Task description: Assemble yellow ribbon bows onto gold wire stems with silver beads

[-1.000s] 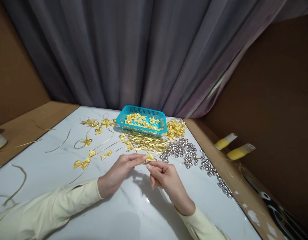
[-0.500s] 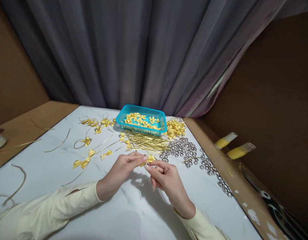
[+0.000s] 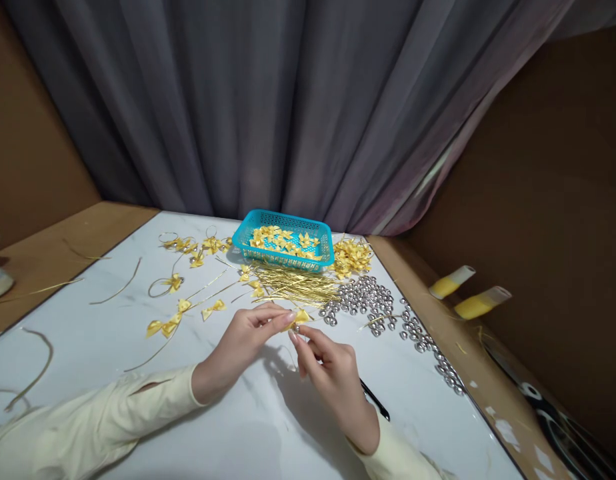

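Observation:
Over the middle of the white tabletop, my left hand (image 3: 258,331) pinches a yellow satin ribbon bow (image 3: 302,317) between thumb and fingers. Just right of it, my right hand (image 3: 328,373) is closed, thumb against forefinger, at the bow's lower edge. A small shiny silver bead (image 3: 297,329) shows at those fingertips; whether it is fixed to the bow I cannot tell. A thin strand hangs below the fingers. Beyond my hands lies a bundle of gold cords (image 3: 298,285). Several loose silver beads (image 3: 365,295) are spread to its right.
A blue mesh basket (image 3: 243,248) holds yellow bows at the back, beside a pile of bows (image 3: 352,257). Bows on cords (image 3: 175,319) lie leftward. A black pen-like stick (image 3: 375,399) sits by my right wrist. Scissors (image 3: 553,413) and two yellow-filled tubes (image 3: 483,302) are at right.
My right hand has shifted slightly down and left, its fingertips drawn a little lower at the bow. The black stick now shows past my wrist. My left hand stays nearly still.

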{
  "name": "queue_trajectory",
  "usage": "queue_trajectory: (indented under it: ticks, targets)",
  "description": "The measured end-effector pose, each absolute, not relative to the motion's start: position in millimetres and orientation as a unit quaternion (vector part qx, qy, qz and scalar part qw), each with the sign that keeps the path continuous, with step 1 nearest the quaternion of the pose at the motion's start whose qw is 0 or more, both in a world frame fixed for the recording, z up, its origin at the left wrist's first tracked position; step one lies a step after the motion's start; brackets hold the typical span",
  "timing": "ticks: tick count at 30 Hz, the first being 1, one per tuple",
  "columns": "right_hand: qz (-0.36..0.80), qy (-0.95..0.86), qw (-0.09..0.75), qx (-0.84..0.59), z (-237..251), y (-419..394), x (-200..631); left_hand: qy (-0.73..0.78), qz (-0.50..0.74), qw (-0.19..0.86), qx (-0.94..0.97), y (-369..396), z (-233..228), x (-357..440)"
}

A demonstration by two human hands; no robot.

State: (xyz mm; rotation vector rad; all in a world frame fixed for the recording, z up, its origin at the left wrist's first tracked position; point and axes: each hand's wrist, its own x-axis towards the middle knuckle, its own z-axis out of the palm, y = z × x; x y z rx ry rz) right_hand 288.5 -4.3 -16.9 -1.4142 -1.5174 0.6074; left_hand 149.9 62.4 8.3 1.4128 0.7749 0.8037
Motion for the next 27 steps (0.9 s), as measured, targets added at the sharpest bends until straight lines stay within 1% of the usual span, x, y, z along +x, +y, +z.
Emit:
queue_trajectory:
  ticks: [7, 14, 18, 21, 27]
  targets:
    - [0.364, -0.582, 0.458, -0.564, -13, -2, 293, 0.334, 0.329, 0.643, 0.605, 63, 10, 151]
    - [0.560, -0.476, 0.441, -0.515, -2, 1, 294, 0.343, 0.338, 0.622, 0.617, 63, 7, 150]
    - [0.646, -0.418, 0.426, -0.476, 2, 3, 296, 0.346, 0.344, 0.629, 0.605, 63, 5, 151]
    - [0.669, -0.406, 0.420, -0.458, 2, 4, 297, 0.352, 0.341, 0.640, 0.592, 63, 4, 152]
    - [0.634, -0.456, 0.406, -0.476, -5, 7, 306, 0.360, 0.333, 0.642, 0.589, 63, 7, 151]
